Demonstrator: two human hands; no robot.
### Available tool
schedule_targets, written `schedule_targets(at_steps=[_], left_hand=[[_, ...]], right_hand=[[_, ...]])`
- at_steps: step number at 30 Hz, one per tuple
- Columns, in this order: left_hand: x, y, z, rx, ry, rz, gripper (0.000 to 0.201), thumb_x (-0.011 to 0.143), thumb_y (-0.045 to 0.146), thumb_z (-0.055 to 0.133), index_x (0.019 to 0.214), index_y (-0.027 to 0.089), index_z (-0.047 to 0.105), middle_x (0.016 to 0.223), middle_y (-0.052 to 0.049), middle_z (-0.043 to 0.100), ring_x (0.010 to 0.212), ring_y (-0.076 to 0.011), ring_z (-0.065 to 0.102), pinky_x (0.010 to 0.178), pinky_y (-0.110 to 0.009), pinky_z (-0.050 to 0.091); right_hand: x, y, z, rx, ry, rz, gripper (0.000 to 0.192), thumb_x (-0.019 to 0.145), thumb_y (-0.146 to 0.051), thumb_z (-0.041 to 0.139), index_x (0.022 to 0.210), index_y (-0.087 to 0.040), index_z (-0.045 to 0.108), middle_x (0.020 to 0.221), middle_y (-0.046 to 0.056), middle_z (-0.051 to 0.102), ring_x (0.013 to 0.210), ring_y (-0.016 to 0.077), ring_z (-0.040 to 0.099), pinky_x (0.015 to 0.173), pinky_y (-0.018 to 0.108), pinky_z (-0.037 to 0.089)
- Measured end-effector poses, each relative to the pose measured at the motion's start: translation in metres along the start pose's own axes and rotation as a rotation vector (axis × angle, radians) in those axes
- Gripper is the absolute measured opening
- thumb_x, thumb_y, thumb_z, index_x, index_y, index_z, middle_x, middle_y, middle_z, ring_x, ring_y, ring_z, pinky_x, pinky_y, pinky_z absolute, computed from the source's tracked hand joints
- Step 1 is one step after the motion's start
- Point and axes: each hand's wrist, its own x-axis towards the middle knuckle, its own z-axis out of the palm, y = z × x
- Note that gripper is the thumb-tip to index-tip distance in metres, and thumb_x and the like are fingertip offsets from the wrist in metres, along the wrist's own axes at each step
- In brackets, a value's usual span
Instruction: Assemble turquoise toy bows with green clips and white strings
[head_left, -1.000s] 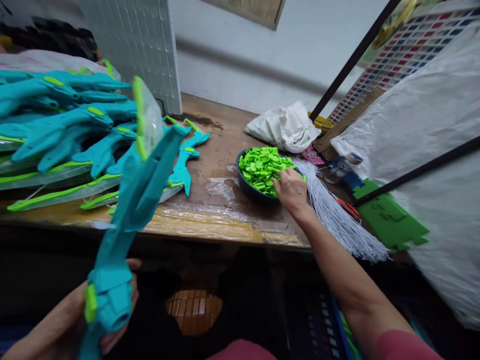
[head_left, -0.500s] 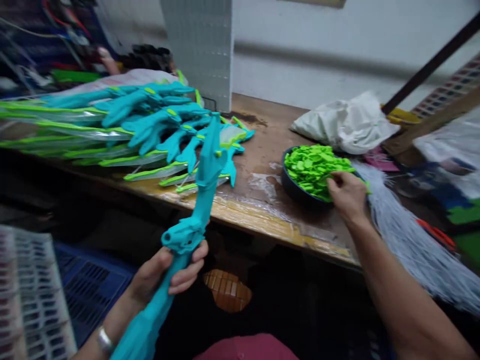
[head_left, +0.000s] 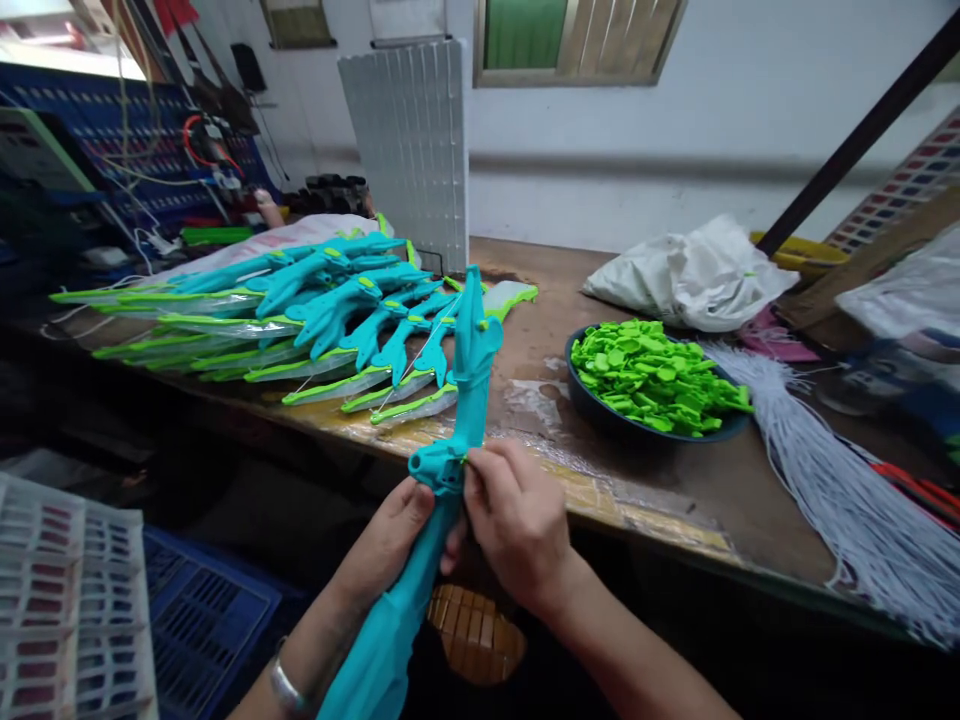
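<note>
Left hand: my left hand [head_left: 390,540] is closed around the long teal plastic toy bow piece [head_left: 450,420], under its round hub; the fingers wrap the shaft.
Right hand: my right hand [head_left: 517,520] is at the hub of the same piece; thumb and fingers are pressed together there. I cannot tell if something small is pinched between them.
Teal piece: it stands tilted in front of the table edge, between my two hands, and its upper end points over the brown wooden table [head_left: 675,490].
Crates: a blue plastic crate [head_left: 202,620] and a white grid tray [head_left: 67,600] are low on my left.
Bowl: a dark round bowl [head_left: 600,410] full of small bright green plastic parts [head_left: 652,375] stands on the table, to the right of the hands.
Cords: a bundle of thin white cords [head_left: 825,480] lies just beside the bowl.
Pile: teal and green finished toy bows [head_left: 300,320] lie stacked on the left of the table.
Far side: a crumpled white plastic bag [head_left: 690,275] and an upright white grid panel [head_left: 409,150] are near the wall.
</note>
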Motion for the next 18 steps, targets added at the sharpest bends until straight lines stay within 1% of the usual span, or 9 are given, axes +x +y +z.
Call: schedule_targets(at_steps=[2,5,7,9,10,12,14,15,18], left_hand=[[-0.001,-0.001,0.002,0.012,0.030,0.007,0.048,0.088,0.063,0.071,0.084,0.017,0.059,0.060,-0.003,0.065,0.051,-0.0140,0.061,0.050,-0.022,0.046],[-0.005,0.002,0.004,-0.003,0.055,-0.030,0.051,0.081,0.065,0.077,0.083,0.018,0.056,0.057,-0.001,0.066,0.047,-0.0142,0.061,0.046,-0.021,0.047],[-0.006,0.006,0.007,-0.004,0.058,-0.056,0.054,0.079,0.066,0.078,0.079,0.018,0.054,0.055,0.000,0.064,0.045,-0.0132,0.060,0.045,-0.021,0.046],[-0.006,0.008,0.009,-0.017,0.044,-0.060,0.053,0.078,0.064,0.080,0.079,0.017,0.054,0.057,0.000,0.065,0.046,-0.0117,0.060,0.046,-0.019,0.047],[-0.006,0.009,0.010,-0.036,0.027,-0.057,0.052,0.078,0.062,0.082,0.080,0.017,0.055,0.059,0.000,0.065,0.046,-0.0109,0.060,0.047,-0.019,0.047],[-0.004,0.010,0.009,-0.095,-0.032,-0.052,0.049,0.077,0.056,0.085,0.085,0.016,0.058,0.060,-0.001,0.066,0.047,-0.0099,0.059,0.048,-0.018,0.047],[-0.002,0.011,0.007,-0.138,-0.090,-0.068,0.044,0.077,0.049,0.087,0.088,0.015,0.061,0.060,-0.001,0.066,0.048,-0.0097,0.059,0.050,-0.018,0.047],[-0.001,0.012,0.006,-0.140,-0.099,-0.083,0.042,0.076,0.046,0.088,0.089,0.014,0.063,0.060,-0.002,0.066,0.048,-0.0101,0.059,0.050,-0.018,0.048],[0.002,0.019,0.007,-0.070,-0.032,-0.128,0.037,0.071,0.038,0.091,0.085,0.012,0.068,0.062,-0.004,0.069,0.051,-0.0117,0.061,0.052,-0.020,0.051]], right_hand=[[-0.006,-0.006,0.004,0.015,-0.040,-0.051,0.026,0.099,-0.008,0.053,0.122,-0.015,0.062,0.097,0.013,0.069,0.081,0.0217,0.067,0.066,0.032,0.057],[-0.016,-0.008,0.001,0.053,-0.107,-0.126,0.038,0.098,-0.007,0.054,0.136,-0.010,0.056,0.107,0.019,0.069,0.095,0.0259,0.068,0.077,0.037,0.061],[-0.020,-0.009,-0.002,0.055,-0.134,-0.179,0.041,0.098,-0.007,0.057,0.139,-0.006,0.053,0.111,0.022,0.069,0.103,0.0289,0.067,0.085,0.041,0.061],[-0.022,-0.010,-0.005,0.086,-0.133,-0.193,0.041,0.098,-0.008,0.058,0.138,-0.005,0.053,0.107,0.020,0.070,0.098,0.0276,0.067,0.083,0.040,0.061],[-0.022,-0.009,-0.005,0.119,-0.120,-0.175,0.038,0.099,-0.008,0.058,0.136,-0.007,0.055,0.102,0.016,0.070,0.093,0.0250,0.067,0.079,0.037,0.061],[-0.019,-0.007,-0.005,0.191,-0.070,-0.088,0.029,0.099,-0.009,0.059,0.128,-0.013,0.060,0.097,0.011,0.069,0.085,0.0201,0.066,0.073,0.032,0.059],[-0.016,-0.004,-0.003,0.244,0.001,0.029,0.019,0.097,-0.009,0.064,0.114,-0.017,0.064,0.098,0.008,0.067,0.084,0.0162,0.066,0.073,0.027,0.058],[-0.014,-0.003,-0.002,0.268,0.034,0.080,0.014,0.095,-0.009,0.067,0.107,-0.017,0.064,0.097,0.006,0.065,0.084,0.0146,0.066,0.073,0.025,0.057],[-0.012,-0.005,0.004,0.356,0.079,0.184,0.013,0.091,-0.010,0.072,0.090,-0.018,0.063,0.091,0.002,0.062,0.079,0.0116,0.063,0.072,0.021,0.055]])
